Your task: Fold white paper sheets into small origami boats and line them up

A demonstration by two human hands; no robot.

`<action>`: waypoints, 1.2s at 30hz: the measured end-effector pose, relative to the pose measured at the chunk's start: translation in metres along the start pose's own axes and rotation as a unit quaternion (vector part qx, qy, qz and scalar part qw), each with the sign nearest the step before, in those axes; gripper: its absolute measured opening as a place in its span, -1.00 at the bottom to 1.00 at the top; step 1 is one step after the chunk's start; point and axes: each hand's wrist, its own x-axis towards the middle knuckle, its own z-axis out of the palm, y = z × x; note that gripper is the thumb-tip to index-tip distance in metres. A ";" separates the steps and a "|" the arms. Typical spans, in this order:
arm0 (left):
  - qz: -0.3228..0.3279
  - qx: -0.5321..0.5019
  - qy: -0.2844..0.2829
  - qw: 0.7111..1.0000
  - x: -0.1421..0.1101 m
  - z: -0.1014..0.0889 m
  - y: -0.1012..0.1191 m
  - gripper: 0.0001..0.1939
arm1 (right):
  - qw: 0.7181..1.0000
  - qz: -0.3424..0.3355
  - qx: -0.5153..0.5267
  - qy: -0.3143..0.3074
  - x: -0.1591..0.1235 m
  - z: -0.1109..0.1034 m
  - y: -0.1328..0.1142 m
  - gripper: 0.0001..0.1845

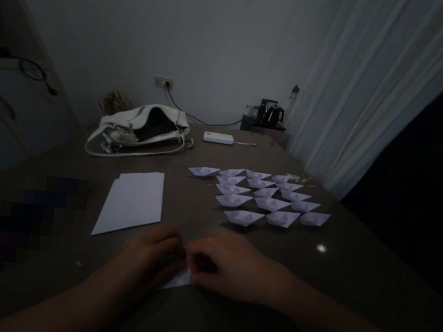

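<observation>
Between my two hands, low on the table, lies a folded piece of white paper (175, 280), mostly covered by fingers. My left hand (154, 254) rests over its left side with the fingers curled onto it. From the right, my right hand (223, 266) pinches the paper's upper right part between thumb and fingers. Beyond the right hand stand several folded paper boats (243, 218) in rows. A stack of white paper sheets (132, 198) lies flat past my left hand, its edges slightly uneven.
Toward the back of the brown table (197, 200) sit a white handbag (141, 126) and a white power bank (218, 138) with a short cable. A black kettle (274, 116) stands on a dark cabinet behind. A white curtain (347, 90) hangs along the right side.
</observation>
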 end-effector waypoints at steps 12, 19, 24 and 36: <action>0.011 -0.003 0.011 1.000 0.000 0.001 -0.001 -0.89 | 0.997 -0.011 0.081 0.012 0.002 0.003 0.000 -0.87; 0.004 -0.011 0.002 1.000 0.000 0.003 -0.003 -0.87 | 0.995 0.015 0.041 0.086 0.004 0.016 -0.004 -0.83; 0.005 -0.017 0.003 1.000 0.000 0.002 -0.003 -0.86 | 0.992 0.003 -0.009 0.125 0.006 0.029 -0.008 -0.85; -0.001 0.007 -0.005 1.000 -0.001 0.001 -0.001 -0.89 | 0.981 0.001 -0.030 0.191 0.011 0.015 0.003 -0.88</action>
